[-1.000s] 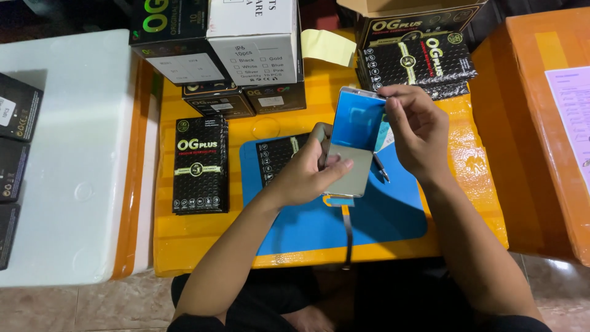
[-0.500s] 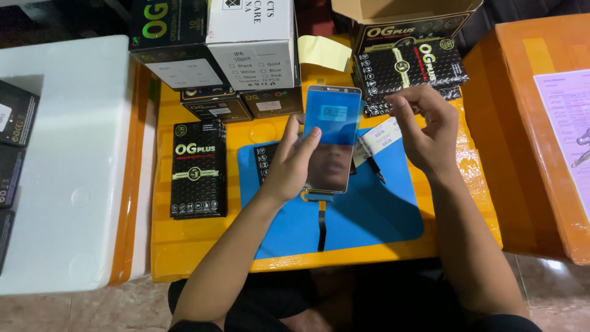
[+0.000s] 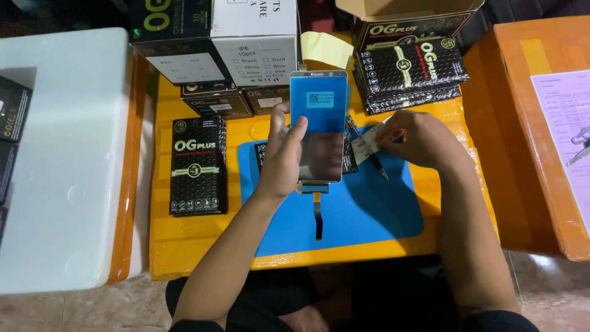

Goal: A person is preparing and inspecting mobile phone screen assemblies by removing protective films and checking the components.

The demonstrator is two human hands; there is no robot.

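My left hand (image 3: 284, 154) holds a phone screen panel (image 3: 319, 117) upright above a blue work mat (image 3: 362, 215). The panel has a blue protective film on its upper half, a glossy reflective lower half and a thin black flex cable (image 3: 318, 215) hanging from its bottom edge. To the right of the panel, my right hand (image 3: 421, 140) pinches a small white label (image 3: 367, 146). A dark pen-like tool (image 3: 369, 154) lies on the mat just under that hand.
The mat lies on a yellow tabletop (image 3: 203, 246). A black flat box (image 3: 198, 166) lies at its left; stacked black and white boxes (image 3: 252, 43) stand at the back. An open carton of black packs (image 3: 409, 61) is back right. White foam slab (image 3: 61, 160) left, orange surface (image 3: 528, 123) right.
My left hand has raised the panel and turned it upright, facing me. My right hand has come off the panel's top, carrying the white label down to the right.
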